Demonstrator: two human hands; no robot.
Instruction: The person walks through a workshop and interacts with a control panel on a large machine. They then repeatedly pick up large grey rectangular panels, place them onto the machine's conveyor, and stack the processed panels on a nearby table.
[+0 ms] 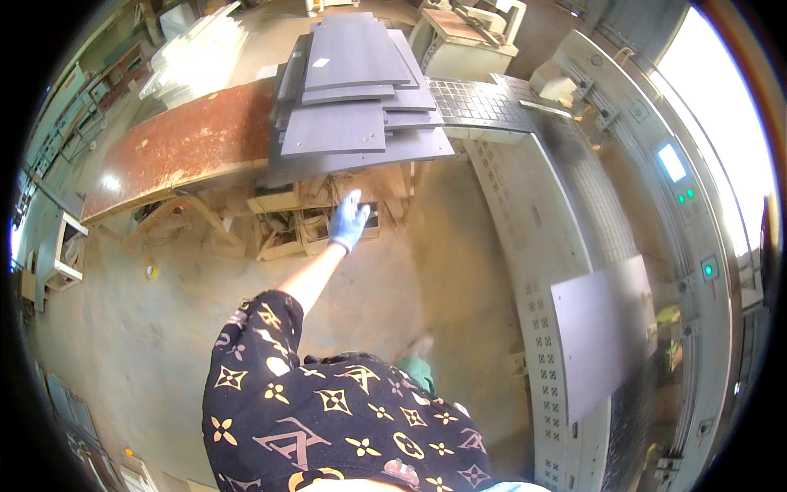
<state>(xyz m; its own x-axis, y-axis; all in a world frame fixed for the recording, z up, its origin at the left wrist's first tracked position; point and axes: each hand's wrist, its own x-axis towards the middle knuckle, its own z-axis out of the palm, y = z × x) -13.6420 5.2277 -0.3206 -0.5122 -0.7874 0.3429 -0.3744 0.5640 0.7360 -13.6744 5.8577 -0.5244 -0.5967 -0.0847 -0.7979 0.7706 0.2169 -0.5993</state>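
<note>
My left hand (350, 221), in a blue glove, is stretched forward with its fingers extended and apart. Nothing shows in it. Beyond the fingertips, a stack of dark grey panels (340, 127) lies on a bench, the boards of differing sizes and set unevenly. The hand appears over the gap in front of the stack, not touching it. My right hand is out of sight; only my patterned black sleeve and shirt fill the lower middle. To my right, a single grey panel (602, 336) rests tilted across the edge of a long machine bed.
The bench has a worn reddish-brown top (188, 135). Wooden boxes (299, 230) with odds and ends stand beneath it. The machine bed (525, 205) runs along my right, beside a tall frame with lit green buttons (709, 269). A yellow roll (152, 271) lies on the floor.
</note>
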